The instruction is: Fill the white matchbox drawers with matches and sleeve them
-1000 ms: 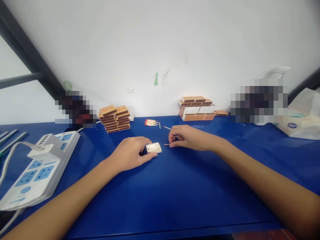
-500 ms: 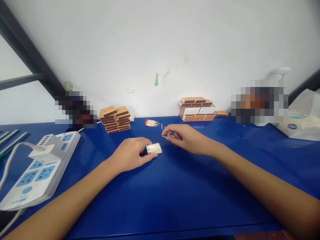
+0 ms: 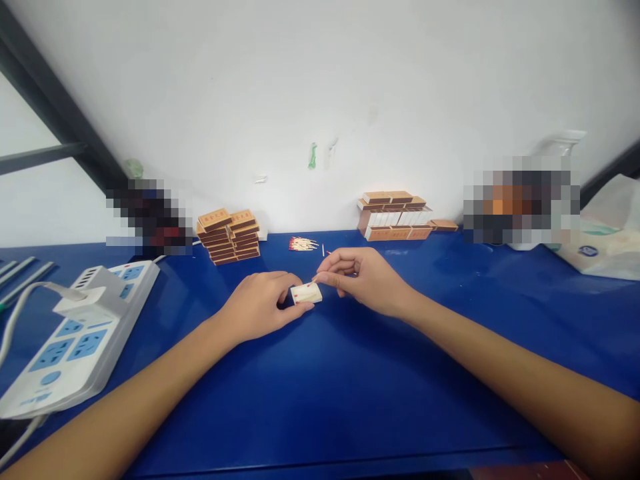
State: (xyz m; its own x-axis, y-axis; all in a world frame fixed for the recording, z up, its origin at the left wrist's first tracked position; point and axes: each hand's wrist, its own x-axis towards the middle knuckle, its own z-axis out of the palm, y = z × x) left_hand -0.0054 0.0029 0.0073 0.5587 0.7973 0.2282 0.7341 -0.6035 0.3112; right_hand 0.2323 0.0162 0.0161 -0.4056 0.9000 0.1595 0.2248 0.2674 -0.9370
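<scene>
A small white matchbox tray with a few red-tipped matches in it lies on the blue table, gripped by its left end between the thumb and fingers of my left hand. My right hand is at the tray's right back corner, with thumb and forefinger pinched on a match whose tip is over the tray. Behind the hands a loose pile of matches lies on the table, with a single match to its right.
Stacked matchboxes stand at the back left, and more matchboxes against the wall at the back right. A white power strip with cables lies on the left. A tissue pack is at the far right.
My right hand has moved left and a little nearer, bringing its match from beside the tray to over it. My left hand still holds the tray in about the same place.
</scene>
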